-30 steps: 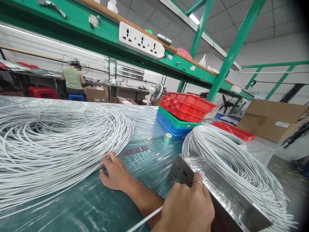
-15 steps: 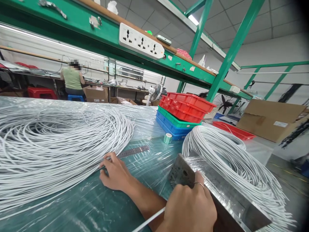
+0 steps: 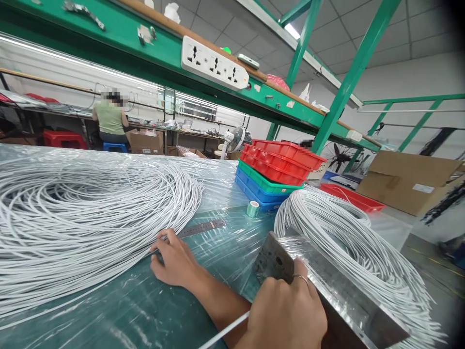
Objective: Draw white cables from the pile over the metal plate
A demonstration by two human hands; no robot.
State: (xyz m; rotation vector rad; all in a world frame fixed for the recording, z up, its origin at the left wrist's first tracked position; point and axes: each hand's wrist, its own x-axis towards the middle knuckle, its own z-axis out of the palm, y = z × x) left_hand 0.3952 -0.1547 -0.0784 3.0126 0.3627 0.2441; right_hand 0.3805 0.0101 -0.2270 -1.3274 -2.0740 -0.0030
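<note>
My left hand (image 3: 175,261) lies on the plastic-covered green table with its fingers curled, pinching a white cable at the near end of a steel ruler (image 3: 201,227). Beside it spreads a big loose coil of white cable (image 3: 83,213). My right hand (image 3: 286,315), which wears a ring, is closed at the bottom edge against a grey metal cutter block (image 3: 337,295). A single white cable strand (image 3: 223,332) runs out from under that hand to the lower left. A second coil of white cable (image 3: 348,237) lies behind the block.
Stacked red, green and blue trays (image 3: 278,172) stand at the table's back, with a small roll of green tape (image 3: 252,208) in front. A cardboard box (image 3: 410,179) sits right. A green shelf with a power strip (image 3: 214,63) hangs overhead. A seated person (image 3: 110,118) works far behind.
</note>
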